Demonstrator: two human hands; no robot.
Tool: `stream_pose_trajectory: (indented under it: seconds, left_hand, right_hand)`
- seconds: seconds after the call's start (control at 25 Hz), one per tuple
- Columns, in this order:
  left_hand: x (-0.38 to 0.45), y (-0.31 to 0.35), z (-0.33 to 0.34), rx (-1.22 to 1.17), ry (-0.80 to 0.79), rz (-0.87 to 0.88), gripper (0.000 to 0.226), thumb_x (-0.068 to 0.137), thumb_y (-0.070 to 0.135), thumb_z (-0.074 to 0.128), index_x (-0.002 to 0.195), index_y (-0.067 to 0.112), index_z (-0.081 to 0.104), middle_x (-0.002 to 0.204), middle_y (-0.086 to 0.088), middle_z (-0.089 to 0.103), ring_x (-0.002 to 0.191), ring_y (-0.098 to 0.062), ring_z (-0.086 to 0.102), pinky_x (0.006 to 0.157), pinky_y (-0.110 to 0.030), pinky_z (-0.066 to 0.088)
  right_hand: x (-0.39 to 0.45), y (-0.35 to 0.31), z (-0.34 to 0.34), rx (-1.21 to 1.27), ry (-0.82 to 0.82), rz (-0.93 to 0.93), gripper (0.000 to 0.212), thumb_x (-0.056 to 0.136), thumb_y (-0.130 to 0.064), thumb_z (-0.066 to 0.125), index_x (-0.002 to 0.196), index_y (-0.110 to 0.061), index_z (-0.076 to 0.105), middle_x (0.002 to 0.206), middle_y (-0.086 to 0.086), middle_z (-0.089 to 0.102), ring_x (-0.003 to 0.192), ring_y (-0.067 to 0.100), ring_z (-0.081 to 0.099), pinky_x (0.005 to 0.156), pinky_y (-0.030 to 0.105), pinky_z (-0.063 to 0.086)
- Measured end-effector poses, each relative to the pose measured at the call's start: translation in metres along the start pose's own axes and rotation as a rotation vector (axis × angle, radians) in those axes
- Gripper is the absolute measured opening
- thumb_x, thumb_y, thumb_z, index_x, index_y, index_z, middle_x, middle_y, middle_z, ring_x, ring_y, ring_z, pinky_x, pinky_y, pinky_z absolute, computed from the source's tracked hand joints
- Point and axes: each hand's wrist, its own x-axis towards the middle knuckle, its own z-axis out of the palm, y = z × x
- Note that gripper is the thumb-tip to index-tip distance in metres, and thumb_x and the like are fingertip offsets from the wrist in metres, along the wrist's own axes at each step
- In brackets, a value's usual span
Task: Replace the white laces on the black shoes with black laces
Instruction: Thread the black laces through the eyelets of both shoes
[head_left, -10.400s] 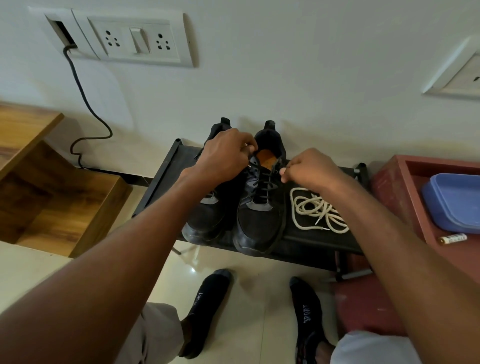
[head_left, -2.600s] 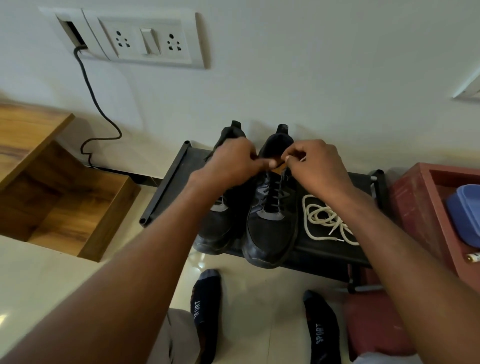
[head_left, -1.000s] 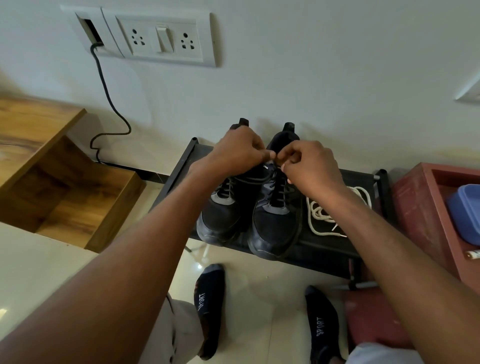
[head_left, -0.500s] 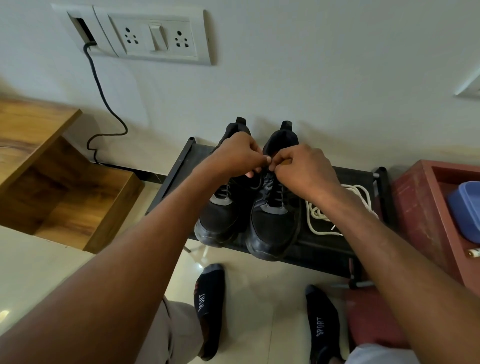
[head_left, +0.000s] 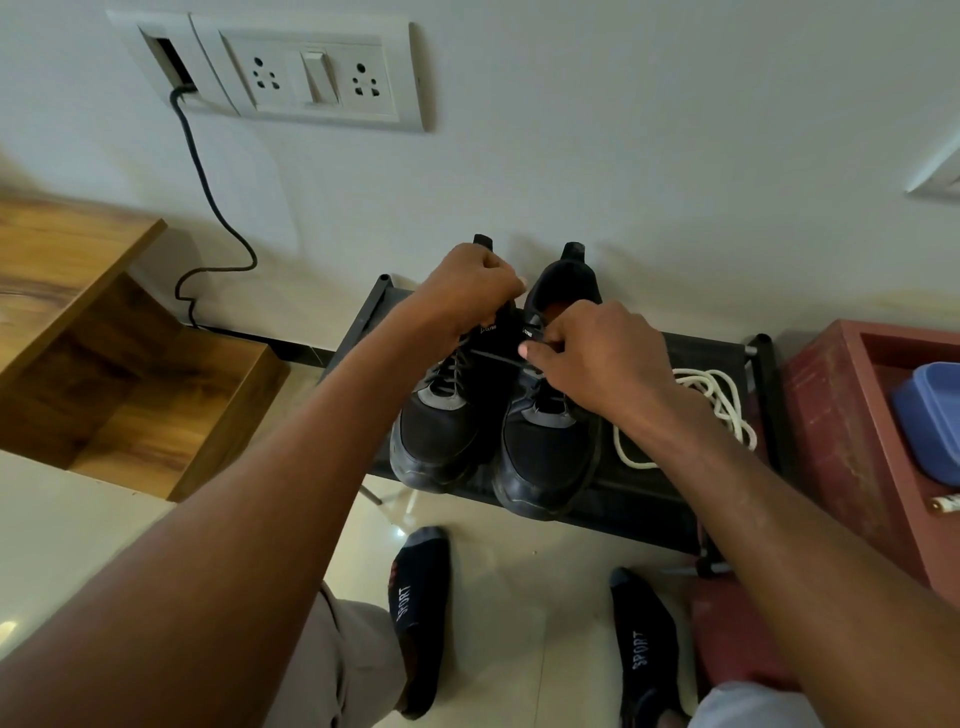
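Two black shoes (head_left: 540, 457) of matte mesh with grey tongue panels and rubbery, rounded toe caps stand side by side, toes toward the viewer, on a low black rack (head_left: 649, 499) with a dark fabric shelf and tube frame, set against the wall at 12 o'clock of centre. One thin black lace (head_left: 493, 358) runs taut across the two shoes' tongues. The left hand (head_left: 467, 293), fingers curled, grips the lace's end over the left-side shoe; the exact pinch is hidden behind the knuckles. The right hand (head_left: 592, 358), fingers curled likewise, pinches the lace above the right-side shoe's eyelets; its fingertips hide the knot area, so the lacing state there cannot be judged. At 3 o'clock of the shoes, on the same shelf, lies one loose heap of thick white laces (head_left: 711, 395), round cord, partly covered by the right forearm; the count of cords cannot be told. Further right stands one reddish wooden tray (head_left: 831, 415) holding one blue plastic box (head_left: 930, 421), cut off by the frame edge. At 9 o'clock, wood-grain shelving (head_left: 104, 374). At 11 o'clock, one white socket plate (head_left: 311, 73) with a dark cable (head_left: 208, 197). At 6 o'clock, two dark socks (head_left: 415, 597) marked SPORT on glossy tile.
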Motion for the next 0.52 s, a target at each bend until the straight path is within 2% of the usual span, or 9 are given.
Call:
stream_pose_trajectory:
  seconds: [0.08,0.16,0.24,0.32,0.36,0.44,0.52]
  left_hand:
    - [0.000,0.002,-0.002,-0.012,0.072,0.057,0.017,0.095,0.013,0.063,0.105,0.003,0.071,0.085,-0.006,0.066,0.063,-0.017,0.058,0.050,-0.020,0.046]
    - [-0.001,0.004,-0.004,0.122,0.163,0.110,0.010,0.089,0.014,0.064,0.096,0.011,0.071,0.090,-0.002,0.072,0.079,-0.021,0.068,0.069,-0.032,0.058]
    - [-0.006,0.005,-0.008,0.376,0.221,0.119,0.008,0.086,0.019,0.065,0.092,0.018,0.069,0.091,-0.002,0.070,0.086,-0.026,0.068,0.081,-0.040,0.059]
    - [-0.012,0.006,-0.016,0.543,0.234,0.082,0.011,0.085,0.026,0.065,0.094,0.019,0.068,0.093,-0.003,0.067,0.088,-0.031,0.065,0.089,-0.047,0.055]
    - [-0.014,0.006,-0.020,0.586,0.234,0.056,0.015,0.086,0.030,0.065,0.096,0.019,0.068,0.095,-0.004,0.066,0.090,-0.032,0.064,0.092,-0.049,0.052]
    - [-0.018,0.006,-0.023,0.691,0.244,0.017,0.017,0.088,0.031,0.065,0.100,0.019,0.067,0.097,-0.004,0.064,0.093,-0.032,0.061,0.097,-0.050,0.042]
    - [-0.020,0.011,-0.020,0.736,0.285,0.063,0.016,0.093,0.030,0.060,0.103,0.019,0.068,0.097,-0.002,0.065,0.095,-0.030,0.061,0.095,-0.048,0.033]
  right_hand:
    - [-0.001,0.002,0.000,0.061,0.010,0.042,0.017,0.090,-0.042,0.079,0.080,-0.030,0.072,0.075,-0.006,0.068,0.072,0.019,0.066,0.070,0.038,0.060]
    - [-0.001,-0.001,-0.003,0.304,-0.016,0.158,0.016,0.083,-0.020,0.083,0.084,-0.028,0.069,0.083,-0.005,0.070,0.078,0.017,0.069,0.073,0.037,0.059]
    - [0.003,-0.004,-0.019,0.791,-0.060,0.342,0.012,0.081,-0.010,0.079,0.088,-0.016,0.070,0.085,0.003,0.074,0.075,0.016,0.070,0.068,0.031,0.052]
    - [0.004,-0.004,-0.045,1.266,-0.130,0.434,0.006,0.085,-0.010,0.071,0.084,-0.014,0.067,0.084,0.007,0.071,0.073,0.015,0.069,0.068,0.031,0.046]
    - [0.003,0.000,-0.057,1.451,-0.099,0.416,0.008,0.087,-0.009,0.067,0.083,-0.016,0.066,0.084,0.006,0.069,0.072,0.015,0.069,0.068,0.031,0.047]
    - [0.004,0.007,-0.076,1.663,0.106,0.312,0.011,0.089,-0.006,0.064,0.088,-0.017,0.065,0.080,0.002,0.064,0.065,0.014,0.064,0.063,0.030,0.046]
    - [0.001,0.011,-0.089,1.566,0.311,0.174,0.016,0.091,-0.004,0.062,0.098,-0.016,0.069,0.080,0.003,0.064,0.055,0.015,0.051,0.054,0.028,0.038]
